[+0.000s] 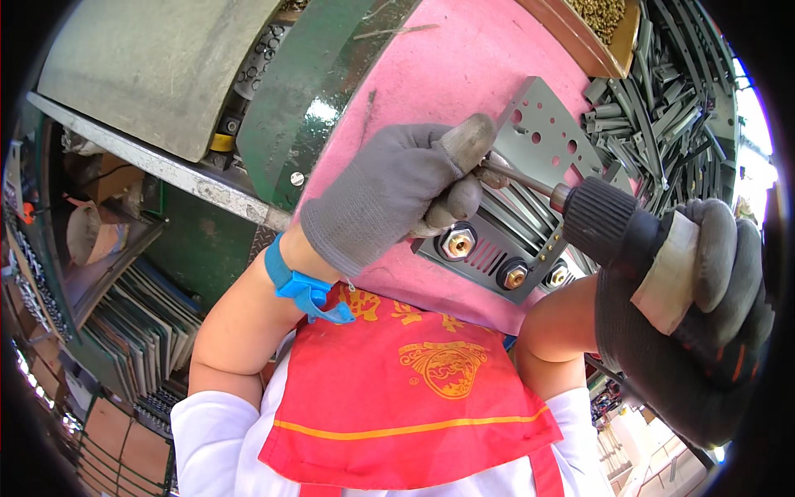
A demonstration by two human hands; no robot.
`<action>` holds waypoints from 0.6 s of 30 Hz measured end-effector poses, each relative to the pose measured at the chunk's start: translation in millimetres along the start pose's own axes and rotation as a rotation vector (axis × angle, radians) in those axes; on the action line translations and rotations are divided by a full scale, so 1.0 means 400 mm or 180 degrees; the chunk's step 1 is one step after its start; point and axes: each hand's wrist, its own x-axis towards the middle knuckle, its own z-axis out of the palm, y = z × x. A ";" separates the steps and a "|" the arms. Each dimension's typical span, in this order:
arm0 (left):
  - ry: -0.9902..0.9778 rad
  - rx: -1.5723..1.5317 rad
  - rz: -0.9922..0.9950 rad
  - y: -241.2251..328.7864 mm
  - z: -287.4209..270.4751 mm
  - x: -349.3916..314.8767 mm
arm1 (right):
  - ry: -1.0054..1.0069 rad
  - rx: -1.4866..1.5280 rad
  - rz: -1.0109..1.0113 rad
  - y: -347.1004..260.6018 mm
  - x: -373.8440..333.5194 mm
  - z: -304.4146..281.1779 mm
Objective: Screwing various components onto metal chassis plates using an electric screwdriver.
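My right hand (704, 306), in a dark grey glove, grips a black power screwdriver (613, 217) with pale tape on its body. Its long steel bit (530, 180) points left toward my left hand (406, 182). That hand is gloved in grey too, its thumb and fingers closed round the tip of the bit; any screw there is too small to make out. Below both hands a grey sheet-metal part (546, 124) with round holes and slots lies on a pink mat (414, 66). Brass fittings (458, 243) with hex nuts sit in its near side.
Many grey metal strips (654, 124) are heaped at the right. A box (571, 37) of small brass-coloured pieces stands at the far right. At left are a green metal surface (290, 108), a grey board (157, 66) and a rack of stacked panels (141, 331).
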 end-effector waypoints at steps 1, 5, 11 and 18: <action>-0.0043 0.0063 -0.0001 -0.002 -0.001 0.003 | 0.0001 -0.0065 -0.0037 0.000 0.000 0.001; 0.0470 0.0507 0.0458 0.000 0.012 -0.008 | 0.0006 -0.0343 -0.0170 0.006 -0.003 -0.002; 0.1207 0.2070 0.0758 -0.034 0.043 -0.024 | -0.0088 -0.0686 -0.0228 0.018 -0.004 -0.018; 0.1171 0.2033 0.1029 -0.076 0.043 -0.005 | -0.0318 -0.0963 0.0019 0.032 -0.002 -0.042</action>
